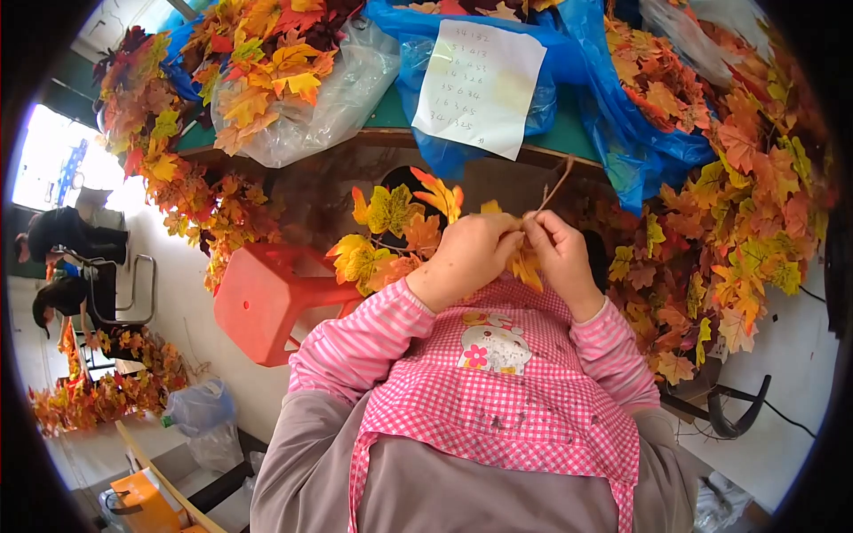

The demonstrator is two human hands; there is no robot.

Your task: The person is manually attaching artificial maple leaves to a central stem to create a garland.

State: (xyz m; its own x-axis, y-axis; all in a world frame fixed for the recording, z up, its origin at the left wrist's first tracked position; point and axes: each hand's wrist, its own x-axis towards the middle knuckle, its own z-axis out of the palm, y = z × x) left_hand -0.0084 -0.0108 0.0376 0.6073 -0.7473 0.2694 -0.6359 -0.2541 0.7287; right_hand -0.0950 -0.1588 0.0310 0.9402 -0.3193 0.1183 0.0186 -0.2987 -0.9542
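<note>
In front of my chest, my left hand (475, 253) is closed around a garland of artificial maple leaves (391, 213), whose yellow, orange and red leaves fan out to its left. My right hand (562, 258) pinches close beside it, fingertips almost meeting the left ones. From between the hands a thin brown stem (558, 182) sticks up and to the right. A few yellow leaves hang below the fingers. What exactly the fingertips press together is hidden.
A green table (386, 115) ahead carries leaf-filled plastic bags and a handwritten paper sheet (480, 84). Leaf garlands (737, 231) hang down at both sides. A red plastic stool (267, 302) stands at left. Farther left, people (67, 235) sit near more leaves. An orange box (147, 502) lies lower left.
</note>
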